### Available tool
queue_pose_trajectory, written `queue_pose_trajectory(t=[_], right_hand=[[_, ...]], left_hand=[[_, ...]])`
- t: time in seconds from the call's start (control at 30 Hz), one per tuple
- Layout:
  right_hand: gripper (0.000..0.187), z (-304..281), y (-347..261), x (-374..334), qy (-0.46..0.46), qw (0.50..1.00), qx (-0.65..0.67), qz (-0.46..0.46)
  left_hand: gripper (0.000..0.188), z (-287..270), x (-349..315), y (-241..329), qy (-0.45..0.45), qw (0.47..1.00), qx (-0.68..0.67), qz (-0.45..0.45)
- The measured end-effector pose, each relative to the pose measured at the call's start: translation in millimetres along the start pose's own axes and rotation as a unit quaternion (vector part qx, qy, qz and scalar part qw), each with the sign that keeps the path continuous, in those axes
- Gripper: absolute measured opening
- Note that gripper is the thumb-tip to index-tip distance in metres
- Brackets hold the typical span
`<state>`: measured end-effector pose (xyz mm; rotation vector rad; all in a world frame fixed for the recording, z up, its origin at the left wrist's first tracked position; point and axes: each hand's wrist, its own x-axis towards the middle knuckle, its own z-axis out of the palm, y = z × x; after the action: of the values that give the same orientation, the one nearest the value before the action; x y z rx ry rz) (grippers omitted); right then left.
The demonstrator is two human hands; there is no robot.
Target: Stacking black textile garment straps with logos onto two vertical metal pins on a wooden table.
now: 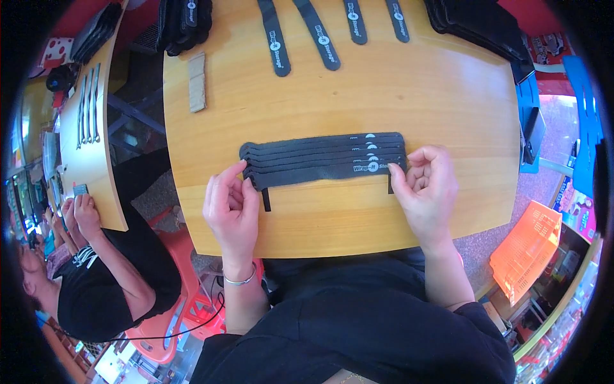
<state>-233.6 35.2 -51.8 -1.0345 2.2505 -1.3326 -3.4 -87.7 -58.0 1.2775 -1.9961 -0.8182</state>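
Several dark straps (313, 163) with white print lie side by side, overlapping like steps, across the wooden table in front of me. At their left ends, my left hand (231, 208) has its thumb and forefinger closed on the strap edges. My right hand (428, 192) grips the right end of the nearest strap between thumb and forefinger, its other fingers curled. Below the left ends a short black upright strip (267, 200) shows on the table. A similar one at the right is mostly hidden by my right hand.
Several loose dark straps (320, 41) lie along the table's far side. Black strap piles (476, 29) sit at the far corners, and a cardboard strip (197, 83) at the far left. An orange crate (527, 249) stands at the right. Another person (115, 281) works at a table on the left.
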Motion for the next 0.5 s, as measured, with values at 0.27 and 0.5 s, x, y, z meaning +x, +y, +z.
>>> queue_pose_trajectory(t=[0.27, 0.5], right_hand=[[0.024, 1.1, 0.2, -0.5, -0.006, 1.000, 0.017, 0.002], [0.021, -0.6, -3.2, -1.3, -0.006, 1.000, 0.006, -0.011]], left_hand=[[0.026, 0.2, 0.2, 1.6, 0.004, 1.000, 0.004, -0.001], [0.026, -0.3, -0.9, 0.5, 0.008, 1.000, -0.011, -0.003]])
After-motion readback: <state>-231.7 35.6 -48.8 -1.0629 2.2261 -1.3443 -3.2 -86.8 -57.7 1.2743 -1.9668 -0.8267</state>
